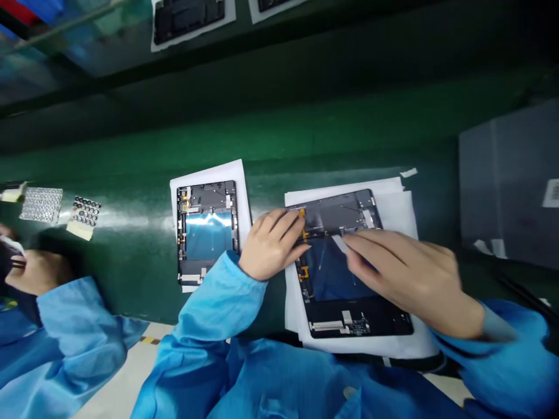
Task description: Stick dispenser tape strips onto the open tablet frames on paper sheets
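Note:
An opened tablet, its inner parts showing, lies on white sheets in front of me. My left hand rests on its left edge, fingers fairly straight and slightly apart, touching the frame by an orange flex cable. Between the thumb and fingers of my right hand is a small white strip, held over the tablet's middle. The strip's lower end is hidden by the fingers. A second opened tablet lies on white paper to the left, beside my left forearm.
A sheet of round black pieces and a silvery dotted sheet lie at left. There, a co-worker's hand holds something. A grey box stands at right. More tablets sit on the shelf above. A white scrap lies behind the sheets.

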The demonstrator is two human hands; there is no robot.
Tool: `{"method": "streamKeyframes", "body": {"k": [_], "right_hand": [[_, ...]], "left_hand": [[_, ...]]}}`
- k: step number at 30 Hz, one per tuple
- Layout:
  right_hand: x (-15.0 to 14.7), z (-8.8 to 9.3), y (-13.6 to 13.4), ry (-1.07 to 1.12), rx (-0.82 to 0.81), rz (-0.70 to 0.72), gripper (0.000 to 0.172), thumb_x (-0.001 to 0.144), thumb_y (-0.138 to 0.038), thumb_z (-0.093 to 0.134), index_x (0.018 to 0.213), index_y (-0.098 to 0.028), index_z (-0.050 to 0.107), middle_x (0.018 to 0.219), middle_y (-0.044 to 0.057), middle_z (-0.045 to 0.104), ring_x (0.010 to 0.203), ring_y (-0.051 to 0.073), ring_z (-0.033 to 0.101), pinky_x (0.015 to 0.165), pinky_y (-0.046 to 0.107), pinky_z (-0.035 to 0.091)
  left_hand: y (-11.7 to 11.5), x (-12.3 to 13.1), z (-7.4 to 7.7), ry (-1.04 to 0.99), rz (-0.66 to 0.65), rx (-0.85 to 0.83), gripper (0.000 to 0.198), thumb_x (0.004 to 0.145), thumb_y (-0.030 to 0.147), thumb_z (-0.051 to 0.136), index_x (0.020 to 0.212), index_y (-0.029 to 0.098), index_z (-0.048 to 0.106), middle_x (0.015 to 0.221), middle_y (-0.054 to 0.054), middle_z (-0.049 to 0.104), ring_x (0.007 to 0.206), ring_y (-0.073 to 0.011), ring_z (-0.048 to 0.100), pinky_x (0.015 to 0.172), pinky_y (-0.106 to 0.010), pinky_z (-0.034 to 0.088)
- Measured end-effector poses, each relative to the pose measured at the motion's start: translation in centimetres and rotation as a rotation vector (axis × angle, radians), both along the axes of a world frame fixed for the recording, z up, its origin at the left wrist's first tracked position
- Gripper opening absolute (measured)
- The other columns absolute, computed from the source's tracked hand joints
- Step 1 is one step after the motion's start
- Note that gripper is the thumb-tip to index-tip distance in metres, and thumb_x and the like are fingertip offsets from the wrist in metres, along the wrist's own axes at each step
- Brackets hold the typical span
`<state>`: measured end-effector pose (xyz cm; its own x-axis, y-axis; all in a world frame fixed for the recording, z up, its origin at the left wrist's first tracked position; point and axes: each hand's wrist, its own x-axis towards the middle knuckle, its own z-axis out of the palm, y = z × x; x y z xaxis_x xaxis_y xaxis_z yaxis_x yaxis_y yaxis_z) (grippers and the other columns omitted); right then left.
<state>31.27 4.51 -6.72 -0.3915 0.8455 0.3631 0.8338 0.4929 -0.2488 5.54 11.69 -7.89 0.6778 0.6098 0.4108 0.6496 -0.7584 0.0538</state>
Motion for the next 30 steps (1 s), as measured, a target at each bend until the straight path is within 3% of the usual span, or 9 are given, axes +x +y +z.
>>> {"method": "streamKeyframes", "body": {"k": [3,6,24,30], "right_hand": [[-3.7,-0.4,5.5,-0.141,0.119,0.088,0.017,0.090,-0.022,0.064,0.106,-0.020,0.070,0.108,0.004,0.073,0.079,0.012,0.065,0.068,0.027,0.045],[-5.5,-0.6,8.1,-0.172,0.206,0.082,0.010,0.090,-0.017,0.063,0.099,-0.016,0.068,0.095,0.003,0.073,0.070,0.011,0.062,0.063,0.025,0.042],[-5.6,-1.0,7.9,-0.293,0.149,0.172,0.018,0.087,-0.020,0.070,0.105,-0.018,0.070,0.090,0.001,0.071,0.078,0.015,0.055,0.059,0.028,0.033],[-6.1,-0.2,8.0,-0.335,0.142,0.212,0.014,0.089,-0.017,0.066,0.102,-0.012,0.071,0.088,0.003,0.071,0.076,0.015,0.054,0.059,0.029,0.035]], "left_hand": [[-0.1,0.0,-0.8,-0.038,0.012,-0.037,0.043,0.104,0.045,0.046,0.112,0.009,0.069,0.116,-0.014,0.072,0.110,-0.0280,0.066,0.093,-0.040,0.057],[-0.7,0.0,-1.3,-0.087,0.035,-0.053,0.042,0.104,0.043,0.047,0.114,0.008,0.068,0.116,-0.016,0.071,0.113,-0.0278,0.064,0.099,-0.040,0.055],[-1.5,0.1,-2.3,-0.120,0.048,-0.157,0.048,0.101,0.047,0.052,0.121,0.005,0.066,0.126,-0.018,0.066,0.124,-0.0288,0.059,0.109,-0.042,0.050],[-1.3,0.1,-2.1,-0.114,0.050,-0.157,0.046,0.102,0.046,0.051,0.119,0.006,0.067,0.124,-0.016,0.067,0.122,-0.0290,0.061,0.108,-0.041,0.052]]}}
